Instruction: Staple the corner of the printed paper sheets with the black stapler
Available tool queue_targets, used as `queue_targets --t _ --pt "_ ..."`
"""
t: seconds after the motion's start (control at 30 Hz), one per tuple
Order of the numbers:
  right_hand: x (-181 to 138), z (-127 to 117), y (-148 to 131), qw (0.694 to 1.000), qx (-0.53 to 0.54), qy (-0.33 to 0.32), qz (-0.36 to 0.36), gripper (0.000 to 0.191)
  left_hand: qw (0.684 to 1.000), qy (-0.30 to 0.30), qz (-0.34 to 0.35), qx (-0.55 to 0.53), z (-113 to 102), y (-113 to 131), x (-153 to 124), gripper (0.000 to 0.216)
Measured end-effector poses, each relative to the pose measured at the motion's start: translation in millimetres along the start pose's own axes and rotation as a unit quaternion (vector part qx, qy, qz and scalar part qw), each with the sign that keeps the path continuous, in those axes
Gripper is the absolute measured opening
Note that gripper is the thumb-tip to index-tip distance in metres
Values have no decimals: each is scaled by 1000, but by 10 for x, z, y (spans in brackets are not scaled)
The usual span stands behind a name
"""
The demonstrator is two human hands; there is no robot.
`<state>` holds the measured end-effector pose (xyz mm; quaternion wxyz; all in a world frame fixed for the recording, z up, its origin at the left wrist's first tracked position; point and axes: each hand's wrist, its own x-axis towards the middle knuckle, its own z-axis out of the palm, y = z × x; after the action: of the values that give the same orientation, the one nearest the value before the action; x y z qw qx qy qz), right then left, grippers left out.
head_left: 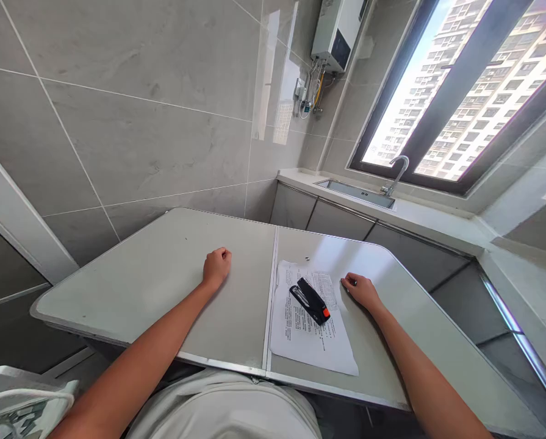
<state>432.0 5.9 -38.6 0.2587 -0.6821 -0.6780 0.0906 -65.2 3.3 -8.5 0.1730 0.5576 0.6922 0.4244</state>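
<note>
My left hand (pixel 217 266) rests as a closed fist on the left half of the table, with no object showing in it. On the right half, my right hand (pixel 362 291) lies with its fingers curled in, just beside the paper; a dark spot among the fingers looks like a shadowed gap. Between the hands are printed paper sheets (pixel 309 350), slightly creased at the edges. A black stapler (pixel 313 303) with an orange-red end lies slantwise on top of them, its upper arm apparently swung apart from the base. Neither hand touches the stapler.
The pale folding table (pixel 135 286) has a seam down its middle. A tiny dark bit (pixel 307 258) lies beyond the sheets. Behind stand a counter with a sink (pixel 359 194) and a tap (pixel 397 174), under a window. A white plastic-looking object (pixel 25 396) is at lower left.
</note>
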Motion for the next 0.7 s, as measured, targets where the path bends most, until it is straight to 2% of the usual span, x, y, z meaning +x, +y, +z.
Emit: queue_targets --t 0.1,0.13,0.17,0.23,0.3,0.33,0.43,0.57,0.7 --pt "-54 -31 -172 996 67 60 -17 44 1000 1 0 -4 8 -8 4 23" --pt "-88 -50 -246 991 112 59 -41 49 1000 0 -2 -5 9 -9 5 23" --pt "-132 -65 -324 984 161 33 -75 56 1000 0 -3 -6 9 -10 7 23" --pt "-246 -60 -483 953 241 -88 -162 65 1000 1 -2 -5 11 -12 10 23" --pt "-379 3 -632 919 237 -214 -233 65 1000 6 1 -4 13 -15 12 23" --pt "-445 53 -700 911 214 -247 -254 71 1000 8 2 -5 16 -17 12 23" --pt "-594 221 -876 916 170 -268 -244 82 1000 4 0 -12 29 -19 10 24" --pt "-643 366 -1039 915 182 -286 -219 77 1000 -4 -1 -18 45 -10 3 23" --pt "-604 394 -1052 921 197 -290 -170 77 1000 -6 -10 -23 37 -15 14 23"
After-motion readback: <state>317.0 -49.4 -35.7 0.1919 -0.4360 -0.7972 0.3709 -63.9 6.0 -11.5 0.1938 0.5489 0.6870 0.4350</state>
